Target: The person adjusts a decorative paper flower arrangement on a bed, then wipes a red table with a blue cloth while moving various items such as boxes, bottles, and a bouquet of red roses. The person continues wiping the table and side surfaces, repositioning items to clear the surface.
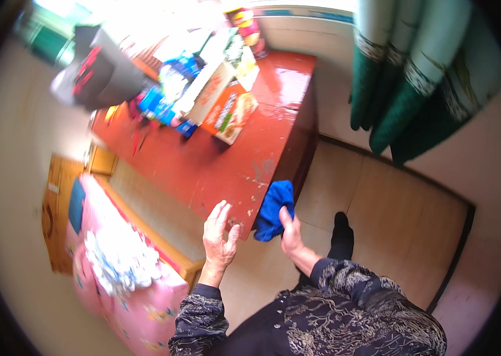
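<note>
A bunched blue cloth [273, 212] is gripped in my right hand [291, 234] at the near right corner of the red table [203, 172]. The cloth hangs against the table's edge, and part of my fingers is hidden behind it. To the left, my left hand [221, 237] is raised by the table's near end, fingers stretched out, with nothing in it. Paint on the tabletop is chipped near that corner.
On the table's far part stand an orange box [230, 113], a red canister [247, 32], a grey bag [99, 71] and several packets. A bed with pink bedding [144, 320] lies left. Green curtains [399, 89] hang at the right, above a tiled floor [381, 207].
</note>
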`<state>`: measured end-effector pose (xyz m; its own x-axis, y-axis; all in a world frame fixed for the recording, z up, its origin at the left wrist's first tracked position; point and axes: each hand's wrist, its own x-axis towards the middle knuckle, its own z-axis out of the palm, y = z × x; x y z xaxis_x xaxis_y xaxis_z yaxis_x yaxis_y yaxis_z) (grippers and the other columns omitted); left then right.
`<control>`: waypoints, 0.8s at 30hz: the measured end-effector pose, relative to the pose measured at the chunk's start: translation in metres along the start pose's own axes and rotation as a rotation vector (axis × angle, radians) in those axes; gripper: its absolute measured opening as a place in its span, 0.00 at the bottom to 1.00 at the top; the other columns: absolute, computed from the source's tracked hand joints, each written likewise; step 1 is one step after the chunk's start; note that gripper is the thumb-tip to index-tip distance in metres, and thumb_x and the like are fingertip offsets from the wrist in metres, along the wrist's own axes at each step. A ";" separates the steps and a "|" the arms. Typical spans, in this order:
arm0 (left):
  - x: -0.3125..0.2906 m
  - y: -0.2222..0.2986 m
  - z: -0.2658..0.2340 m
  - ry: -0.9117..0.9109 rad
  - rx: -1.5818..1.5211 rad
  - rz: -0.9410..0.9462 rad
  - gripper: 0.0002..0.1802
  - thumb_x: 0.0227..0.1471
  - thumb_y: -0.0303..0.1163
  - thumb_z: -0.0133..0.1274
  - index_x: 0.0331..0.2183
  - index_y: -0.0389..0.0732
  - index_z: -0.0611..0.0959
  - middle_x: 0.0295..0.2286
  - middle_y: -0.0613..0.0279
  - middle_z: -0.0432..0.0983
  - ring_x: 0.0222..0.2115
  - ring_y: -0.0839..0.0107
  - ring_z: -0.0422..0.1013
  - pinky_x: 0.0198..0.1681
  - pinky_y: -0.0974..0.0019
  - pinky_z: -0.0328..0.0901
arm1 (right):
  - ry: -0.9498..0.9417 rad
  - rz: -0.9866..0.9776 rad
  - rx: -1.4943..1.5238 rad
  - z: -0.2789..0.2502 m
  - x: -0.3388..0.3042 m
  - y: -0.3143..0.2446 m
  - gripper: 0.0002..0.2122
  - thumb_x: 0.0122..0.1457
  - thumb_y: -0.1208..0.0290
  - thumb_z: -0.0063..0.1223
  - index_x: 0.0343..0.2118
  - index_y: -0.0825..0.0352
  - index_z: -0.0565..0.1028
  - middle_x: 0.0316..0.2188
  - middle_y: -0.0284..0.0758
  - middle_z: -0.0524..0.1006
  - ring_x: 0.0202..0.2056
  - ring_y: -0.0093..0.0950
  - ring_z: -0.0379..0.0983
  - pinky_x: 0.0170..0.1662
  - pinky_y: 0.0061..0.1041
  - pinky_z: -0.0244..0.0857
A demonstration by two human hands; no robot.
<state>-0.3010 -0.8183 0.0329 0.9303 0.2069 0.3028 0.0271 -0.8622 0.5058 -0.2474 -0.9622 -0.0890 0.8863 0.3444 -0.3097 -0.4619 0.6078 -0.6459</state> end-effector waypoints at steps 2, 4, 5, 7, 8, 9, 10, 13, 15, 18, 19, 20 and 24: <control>0.022 -0.013 0.009 -0.163 -0.038 0.153 0.26 0.52 0.39 0.54 0.52 0.39 0.74 0.54 0.47 0.65 0.56 0.50 0.60 0.58 0.54 0.54 | -0.117 0.044 -0.131 0.004 -0.030 0.012 0.28 0.63 0.55 0.45 0.60 0.69 0.58 0.57 0.40 0.64 0.57 0.34 0.61 0.60 0.33 0.53; 0.038 -0.029 0.028 -0.346 0.037 0.281 0.28 0.53 0.43 0.52 0.52 0.40 0.74 0.56 0.46 0.61 0.58 0.50 0.56 0.60 0.49 0.49 | -0.188 -0.147 -0.485 0.000 -0.042 0.041 0.31 0.61 0.55 0.47 0.61 0.70 0.55 0.61 0.46 0.56 0.62 0.42 0.52 0.64 0.38 0.43; 0.044 -0.025 0.037 -0.410 0.168 0.287 0.30 0.53 0.48 0.49 0.53 0.41 0.73 0.58 0.46 0.58 0.60 0.50 0.53 0.61 0.46 0.46 | -0.170 -0.234 -0.586 -0.004 -0.038 0.053 0.33 0.61 0.54 0.47 0.62 0.70 0.54 0.62 0.48 0.53 0.63 0.44 0.47 0.65 0.40 0.40; 0.046 -0.024 0.040 -0.449 0.199 0.289 0.30 0.53 0.50 0.47 0.52 0.41 0.75 0.59 0.46 0.57 0.61 0.49 0.52 0.61 0.46 0.44 | -0.089 -0.345 -0.709 -0.004 -0.018 0.061 0.34 0.60 0.52 0.47 0.62 0.70 0.52 0.63 0.50 0.52 0.63 0.48 0.46 0.64 0.42 0.39; 0.047 -0.026 0.039 -0.466 0.207 0.281 0.30 0.54 0.51 0.47 0.51 0.41 0.75 0.58 0.45 0.57 0.61 0.49 0.52 0.61 0.46 0.44 | -0.038 -0.415 -0.718 -0.002 -0.003 0.058 0.34 0.60 0.52 0.47 0.62 0.70 0.53 0.63 0.50 0.52 0.63 0.48 0.46 0.63 0.43 0.39; 0.047 -0.028 0.040 -0.467 0.200 0.282 0.29 0.54 0.50 0.47 0.51 0.41 0.76 0.58 0.44 0.57 0.60 0.48 0.52 0.61 0.46 0.44 | 0.003 -0.485 -0.738 -0.002 0.016 0.053 0.33 0.60 0.52 0.46 0.62 0.69 0.53 0.62 0.50 0.53 0.63 0.48 0.47 0.63 0.43 0.40; 0.046 -0.029 0.041 -0.468 0.196 0.274 0.28 0.54 0.50 0.47 0.50 0.40 0.77 0.58 0.44 0.58 0.60 0.48 0.53 0.61 0.46 0.44 | 0.038 -0.547 -0.757 -0.002 0.035 0.050 0.33 0.60 0.52 0.46 0.62 0.69 0.54 0.62 0.50 0.53 0.63 0.48 0.47 0.62 0.43 0.41; 0.046 -0.028 0.037 -0.506 0.200 0.268 0.29 0.57 0.51 0.42 0.48 0.37 0.77 0.58 0.41 0.58 0.60 0.44 0.53 0.61 0.45 0.44 | 0.312 -0.637 -0.668 0.009 0.107 0.014 0.23 0.62 0.56 0.42 0.57 0.64 0.63 0.60 0.48 0.58 0.61 0.46 0.52 0.60 0.45 0.42; 0.043 -0.031 0.036 -0.528 0.202 0.237 0.26 0.57 0.48 0.44 0.46 0.37 0.78 0.57 0.40 0.58 0.59 0.42 0.53 0.59 0.41 0.45 | 0.505 -0.636 -0.621 0.013 0.182 -0.022 0.23 0.62 0.57 0.42 0.55 0.66 0.64 0.58 0.49 0.60 0.60 0.46 0.54 0.60 0.45 0.42; 0.045 -0.030 0.036 -0.550 0.206 0.223 0.24 0.55 0.45 0.47 0.47 0.39 0.77 0.58 0.39 0.57 0.59 0.42 0.53 0.59 0.41 0.45 | 0.591 -0.794 -0.696 -0.014 0.316 -0.075 0.22 0.61 0.53 0.44 0.45 0.70 0.70 0.45 0.51 0.70 0.48 0.49 0.65 0.52 0.46 0.55; 0.045 -0.031 0.038 -0.545 0.200 0.216 0.23 0.53 0.44 0.48 0.47 0.41 0.77 0.58 0.41 0.57 0.59 0.43 0.53 0.60 0.42 0.44 | 0.651 -0.818 -0.733 -0.022 0.348 -0.091 0.22 0.60 0.52 0.45 0.41 0.70 0.72 0.41 0.51 0.72 0.43 0.50 0.68 0.46 0.44 0.60; 0.047 -0.032 0.040 -0.542 0.189 0.213 0.23 0.51 0.43 0.50 0.48 0.43 0.78 0.58 0.43 0.57 0.60 0.44 0.53 0.60 0.42 0.43 | 0.682 -0.918 -0.688 -0.033 0.376 -0.104 0.22 0.59 0.51 0.47 0.40 0.70 0.73 0.39 0.52 0.74 0.41 0.50 0.70 0.44 0.42 0.63; 0.043 -0.035 0.035 -0.536 0.192 0.202 0.23 0.49 0.40 0.52 0.47 0.45 0.77 0.59 0.44 0.56 0.60 0.45 0.52 0.60 0.43 0.42 | 0.579 -0.733 -0.478 -0.057 0.407 -0.113 0.20 0.58 0.55 0.52 0.41 0.70 0.76 0.37 0.48 0.78 0.40 0.38 0.74 0.44 0.32 0.66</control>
<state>-0.2487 -0.7956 -0.0001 0.9773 -0.1884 -0.0972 -0.1500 -0.9385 0.3110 0.1671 -0.9315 -0.1816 0.8828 -0.4655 0.0638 0.1443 0.1395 -0.9796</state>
